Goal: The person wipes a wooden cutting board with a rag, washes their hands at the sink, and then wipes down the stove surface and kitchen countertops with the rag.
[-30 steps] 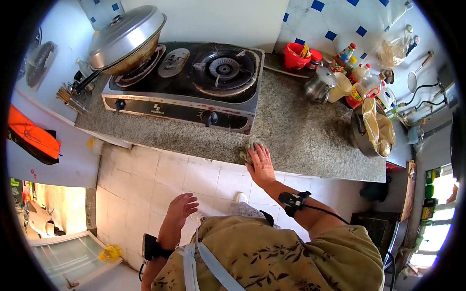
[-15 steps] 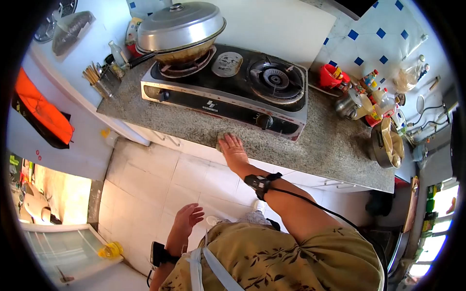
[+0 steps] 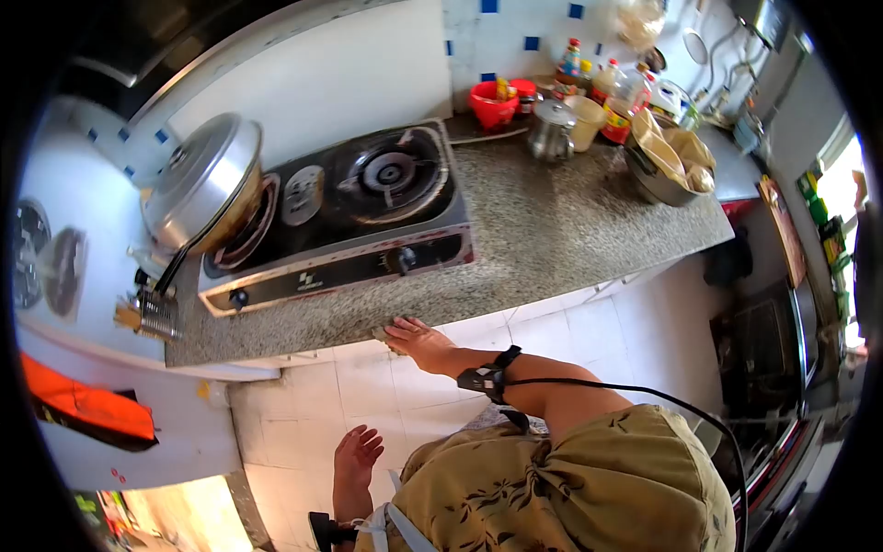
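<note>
My right hand [image 3: 421, 344] is at the front edge of the granite counter [image 3: 543, 239], below the gas stove [image 3: 331, 216]. Its fingers bend over the edge, and a small yellowish-green pad or cloth seems to show under them, too hidden to name. Lower down, my left hand [image 3: 357, 453] hangs above the tiled floor with its fingers loosely apart and nothing in them. A black device is strapped to each wrist, with a cable running from the right one.
A large lidded pan [image 3: 207, 179] sits on the left burner. To the right are a red basket [image 3: 494, 108], a metal pot [image 3: 552, 131], sauce bottles [image 3: 618, 115] and a cloth-lined basin [image 3: 670, 187]. A utensil holder [image 3: 156, 317] stands at the counter's left end.
The view has turned toward the right, so the stove appears further left. My right hand is still at the counter's front edge; my left hand still hangs low, open.
</note>
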A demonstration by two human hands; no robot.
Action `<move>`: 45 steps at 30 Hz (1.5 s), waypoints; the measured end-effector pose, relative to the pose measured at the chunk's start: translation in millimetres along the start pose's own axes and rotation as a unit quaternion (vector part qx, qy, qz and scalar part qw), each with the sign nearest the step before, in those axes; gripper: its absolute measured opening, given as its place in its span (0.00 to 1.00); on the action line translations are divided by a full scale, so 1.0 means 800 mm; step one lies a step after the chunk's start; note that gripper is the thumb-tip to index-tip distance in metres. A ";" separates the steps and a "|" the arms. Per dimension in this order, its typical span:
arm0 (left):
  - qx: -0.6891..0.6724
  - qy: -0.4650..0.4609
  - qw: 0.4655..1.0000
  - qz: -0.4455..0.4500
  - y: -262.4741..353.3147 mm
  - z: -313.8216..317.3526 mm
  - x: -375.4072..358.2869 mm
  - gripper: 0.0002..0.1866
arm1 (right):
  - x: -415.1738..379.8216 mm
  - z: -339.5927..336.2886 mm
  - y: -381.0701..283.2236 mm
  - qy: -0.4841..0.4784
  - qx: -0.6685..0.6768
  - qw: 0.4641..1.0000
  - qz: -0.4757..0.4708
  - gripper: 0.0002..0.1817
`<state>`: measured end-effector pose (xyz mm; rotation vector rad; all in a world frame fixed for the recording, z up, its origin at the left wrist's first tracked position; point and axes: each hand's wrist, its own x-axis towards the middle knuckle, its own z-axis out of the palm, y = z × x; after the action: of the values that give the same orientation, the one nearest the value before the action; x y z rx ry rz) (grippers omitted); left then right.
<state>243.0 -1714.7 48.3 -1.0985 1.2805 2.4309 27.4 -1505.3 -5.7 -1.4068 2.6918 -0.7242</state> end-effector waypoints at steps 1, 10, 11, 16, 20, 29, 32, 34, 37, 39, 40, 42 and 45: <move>0.004 -0.017 1.000 -0.006 0.000 0.014 0.006 0.14 | -0.018 -0.006 0.011 0.008 0.004 1.000 0.013 0.23; 0.145 -0.069 0.986 -0.046 0.002 0.187 0.065 0.16 | -0.145 -0.066 0.092 0.011 0.047 0.996 0.074 0.22; 0.169 -0.084 0.981 -0.042 0.001 0.205 0.071 0.16 | -0.153 -0.076 0.097 0.001 0.061 0.994 0.089 0.23; 0.215 -0.102 0.971 -0.035 -0.003 0.290 0.080 0.15 | -0.170 -0.091 0.117 -0.018 0.088 0.991 0.101 0.24; 0.229 -0.103 0.967 -0.041 -0.009 0.300 0.088 0.15 | -0.168 -0.110 0.141 0.079 0.172 0.974 0.123 0.22; 0.167 -0.027 0.984 -0.050 -0.013 0.249 0.077 0.15 | -0.106 -0.189 0.216 0.229 0.303 0.870 0.314 0.16; 0.149 -0.017 0.988 -0.039 -0.012 0.241 0.068 0.16 | -0.088 -0.204 0.207 0.120 0.252 0.886 0.372 0.15; 0.126 -0.007 0.992 -0.025 -0.012 0.233 0.060 0.17 | -0.089 -0.193 0.197 0.089 0.216 0.914 0.332 0.16; 0.112 0.010 0.994 0.004 -0.009 0.226 0.050 0.18 | -0.095 -0.161 0.179 0.090 0.117 0.968 0.204 0.17; 0.118 0.012 0.993 -0.005 -0.011 0.214 0.047 0.19 | -0.101 -0.146 0.165 0.090 0.116 0.972 0.183 0.13; 0.100 0.004 0.995 0.002 -0.013 0.201 0.047 0.19 | -0.100 -0.140 0.155 0.126 0.114 0.973 0.154 0.10; 0.079 0.016 0.997 0.014 -0.010 0.190 0.042 0.18 | -0.097 -0.126 0.137 0.158 0.113 0.975 0.105 0.09; 0.067 0.018 0.998 0.010 -0.005 0.165 0.031 0.16 | -0.092 -0.102 0.107 0.146 0.139 0.978 0.061 0.17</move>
<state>157.7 -1614.7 75.4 -1.1040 1.4477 2.3104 -13.4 -1373.9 18.2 -1.1380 2.7050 -1.3270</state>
